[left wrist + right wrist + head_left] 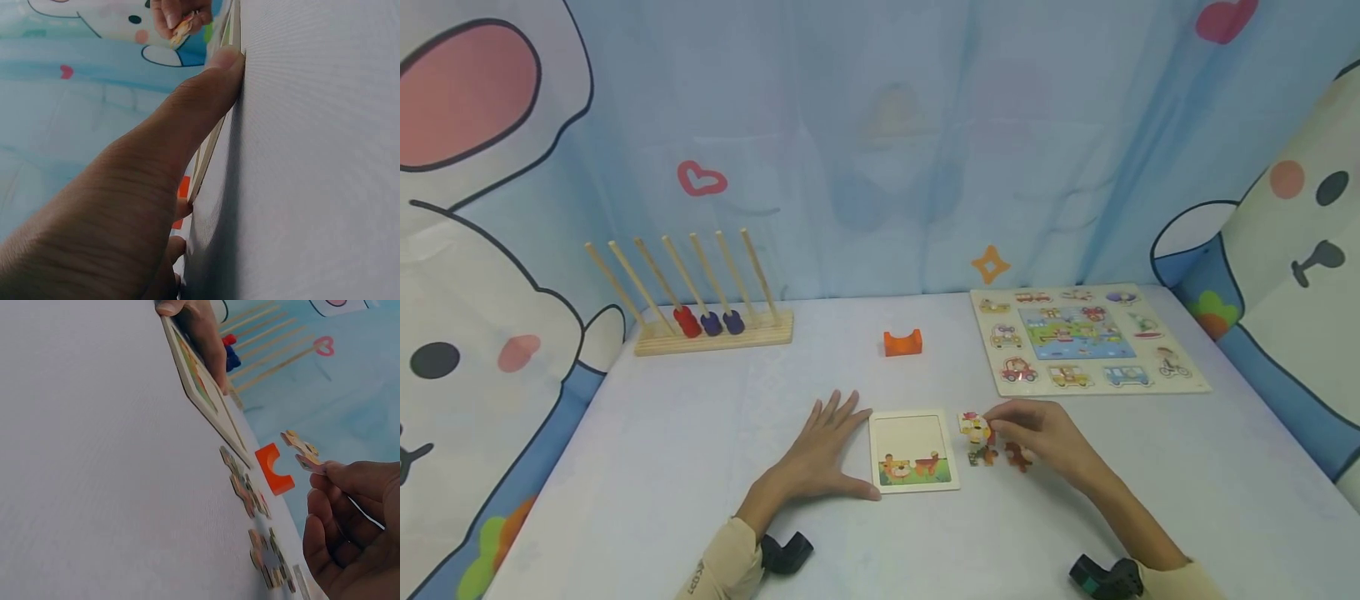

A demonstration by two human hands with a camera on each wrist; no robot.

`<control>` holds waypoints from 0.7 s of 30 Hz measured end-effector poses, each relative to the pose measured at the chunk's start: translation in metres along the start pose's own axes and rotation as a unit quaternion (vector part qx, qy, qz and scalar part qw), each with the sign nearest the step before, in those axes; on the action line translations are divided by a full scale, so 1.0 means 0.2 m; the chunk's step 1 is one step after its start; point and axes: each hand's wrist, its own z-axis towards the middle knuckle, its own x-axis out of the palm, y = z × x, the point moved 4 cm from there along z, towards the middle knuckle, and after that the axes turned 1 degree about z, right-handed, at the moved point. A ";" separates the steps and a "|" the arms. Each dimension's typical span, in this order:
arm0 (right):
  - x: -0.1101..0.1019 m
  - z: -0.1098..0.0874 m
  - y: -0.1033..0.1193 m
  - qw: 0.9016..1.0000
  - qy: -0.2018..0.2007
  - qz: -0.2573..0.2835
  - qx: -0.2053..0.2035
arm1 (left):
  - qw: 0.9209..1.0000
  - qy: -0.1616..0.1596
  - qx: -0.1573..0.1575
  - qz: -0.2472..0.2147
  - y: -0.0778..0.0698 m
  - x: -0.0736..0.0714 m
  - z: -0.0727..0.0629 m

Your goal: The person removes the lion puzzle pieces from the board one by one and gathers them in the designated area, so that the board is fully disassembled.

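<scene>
A small square puzzle board (913, 425) lies on the table, its lower part filled with a picture of an animal on grass. My left hand (823, 458) has its fingers spread, with thumb and index finger against the board's left corners. To the right of the board, my right hand (1045, 435) pinches a puzzle piece (303, 451) between thumb and fingertips, raised above the table in the right wrist view. Under that hand lie loose puzzle pieces, among them a brown one (1019, 457) and several more (272, 559).
An orange arch block (902, 343) stands behind the board. At the back left is a wooden peg rack (715, 335) with red and blue beads. A large vehicle puzzle board (1090, 340) lies at the back right, before a blue curtain (880, 150).
</scene>
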 end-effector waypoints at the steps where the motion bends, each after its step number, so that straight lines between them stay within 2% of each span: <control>1: -0.01 -0.01 -0.01 1.000 0.002 0.006 0.002 | 1.000 0.000 0.001 -0.001 0.00 0.00 0.00; 5: -0.05 -0.05 -0.04 1.000 0.000 0.002 0.010 | 1.000 -0.001 0.006 -0.003 0.00 0.00 0.00; 14: -0.13 -0.12 -0.08 0.993 -0.043 -0.103 0.029 | 1.000 -0.001 0.008 -0.002 0.00 -0.01 0.00; 21: -0.19 -0.16 -0.13 0.988 -0.058 -0.130 0.052 | 1.000 0.000 0.004 0.003 0.00 -0.01 0.00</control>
